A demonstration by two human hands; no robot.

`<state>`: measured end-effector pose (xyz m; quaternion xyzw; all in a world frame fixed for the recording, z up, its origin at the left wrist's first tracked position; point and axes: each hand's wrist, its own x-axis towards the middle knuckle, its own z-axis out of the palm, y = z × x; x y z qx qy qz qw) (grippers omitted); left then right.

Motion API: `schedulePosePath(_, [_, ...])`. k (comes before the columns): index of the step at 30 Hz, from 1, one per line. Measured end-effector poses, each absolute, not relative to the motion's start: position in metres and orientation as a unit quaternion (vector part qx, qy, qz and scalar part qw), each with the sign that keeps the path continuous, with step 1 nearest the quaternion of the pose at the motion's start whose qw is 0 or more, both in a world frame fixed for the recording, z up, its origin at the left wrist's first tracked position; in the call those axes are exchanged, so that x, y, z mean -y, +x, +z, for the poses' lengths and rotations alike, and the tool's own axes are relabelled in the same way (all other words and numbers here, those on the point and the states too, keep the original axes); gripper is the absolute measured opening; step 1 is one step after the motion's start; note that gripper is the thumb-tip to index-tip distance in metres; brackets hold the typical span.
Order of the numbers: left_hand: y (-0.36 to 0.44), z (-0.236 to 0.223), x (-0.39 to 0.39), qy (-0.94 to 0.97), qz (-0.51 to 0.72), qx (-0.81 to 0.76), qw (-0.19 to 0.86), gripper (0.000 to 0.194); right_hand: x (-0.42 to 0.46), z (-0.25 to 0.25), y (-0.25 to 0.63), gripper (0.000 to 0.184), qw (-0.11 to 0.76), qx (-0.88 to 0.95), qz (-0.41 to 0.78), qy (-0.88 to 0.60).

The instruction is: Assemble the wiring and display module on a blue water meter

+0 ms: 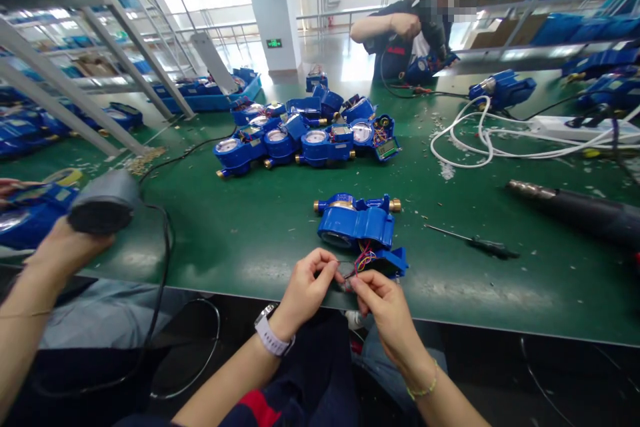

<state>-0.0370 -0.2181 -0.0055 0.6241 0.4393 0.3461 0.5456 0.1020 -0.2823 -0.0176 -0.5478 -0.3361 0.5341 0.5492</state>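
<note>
A blue water meter (350, 223) with brass pipe ends lies at the table's near edge, its blue cover (397, 260) hanging open toward me. Thin coloured wires (366, 257) run out between body and cover. My left hand (313, 283), with a watch on its wrist, pinches at a dark wire end. Close beside it, my right hand (380, 300) has thumb and finger closed on the wires too. The fingertips nearly meet just in front of the cover, and they partly hide the wire ends.
Several blue meters (315, 140) stand grouped mid-table. A screwdriver (475, 242) and a black heat gun (575, 207) lie to the right, near white cables (465, 163). At left, a co-worker's hand (63, 250) holds a grey tool (107, 203). Another person (400, 33) works across the table.
</note>
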Motion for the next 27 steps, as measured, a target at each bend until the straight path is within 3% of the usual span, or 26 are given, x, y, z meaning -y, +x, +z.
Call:
schedulePosePath(12, [-0.028, 0.002, 0.202, 0.658, 0.295, -0.389, 0.573, 0.018, 0.288, -0.02, 0.108, 0.039, 0.533, 0.37, 0.513, -0.562])
schedulePosePath(19, [-0.019, 0.003, 0.195, 0.699, 0.306, -0.411, 0.498, 0.02, 0.288, -0.02, 0.113, 0.037, 0.517, 0.407, 0.48, -0.58])
schedulePosePath(23, [-0.02, 0.0, 0.191, 0.69, 0.341, -0.414, 0.485, 0.019, 0.299, -0.002, 0.123, 0.031, 0.461, 0.459, 0.48, -0.589])
schedulePosePath(25, [-0.02, 0.0, 0.192, 0.695, 0.343, -0.41, 0.48, 0.02, 0.305, 0.016, 0.13, 0.02, 0.442, 0.507, 0.44, -0.595])
schedulePosePath(27, [-0.018, 0.001, 0.195, 0.699, 0.348, -0.41, 0.471, 0.022, 0.306, 0.036, 0.136, 0.011, 0.461, 0.593, 0.293, -0.592])
